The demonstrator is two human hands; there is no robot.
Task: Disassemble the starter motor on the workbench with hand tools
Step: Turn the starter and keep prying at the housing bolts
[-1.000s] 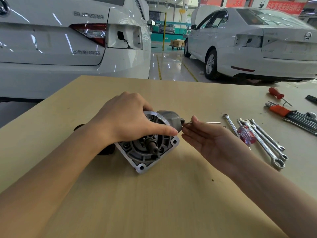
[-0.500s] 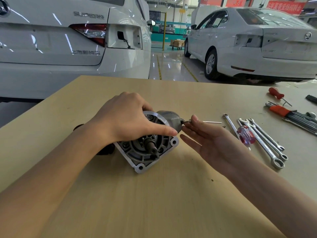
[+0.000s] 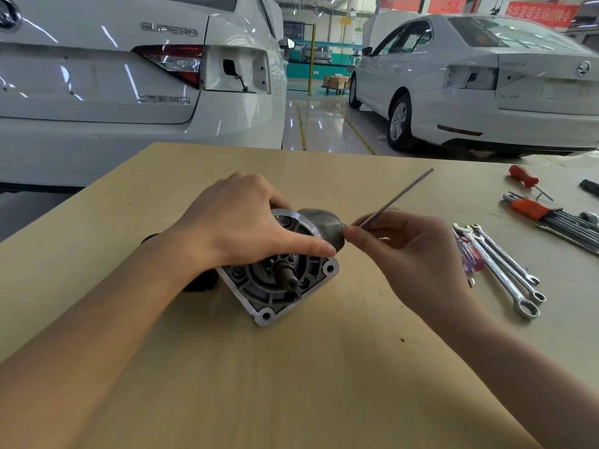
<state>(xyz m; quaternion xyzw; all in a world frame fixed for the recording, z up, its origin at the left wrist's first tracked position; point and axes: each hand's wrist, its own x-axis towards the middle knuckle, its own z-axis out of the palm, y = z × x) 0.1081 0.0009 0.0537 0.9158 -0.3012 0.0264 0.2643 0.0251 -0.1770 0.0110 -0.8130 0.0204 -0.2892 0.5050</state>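
Observation:
The starter motor (image 3: 278, 286) lies on the wooden workbench (image 3: 291, 384), its aluminium nose housing and pinion shaft facing me. My left hand (image 3: 236, 222) grips the top of the housing, thumb stretched along its front rim. My right hand (image 3: 411, 251) pinches a thin metal hex key (image 3: 395, 199) just right of the grey solenoid cap (image 3: 324, 225); the key's long arm slants up to the right. The key's short end is hidden behind my fingertips.
Several combination wrenches (image 3: 505, 270) and a clear-handled screwdriver (image 3: 470, 254) lie right of my right hand. Farther right sit an orange-holdered hex key set (image 3: 544, 215) and a red screwdriver (image 3: 525, 179). Two white cars stand beyond the bench's far edge.
My right hand has gone from flat with straight fingers to curled round the hex key. The key's long arm has swung from lying level to slanting upward. My left hand has not moved.

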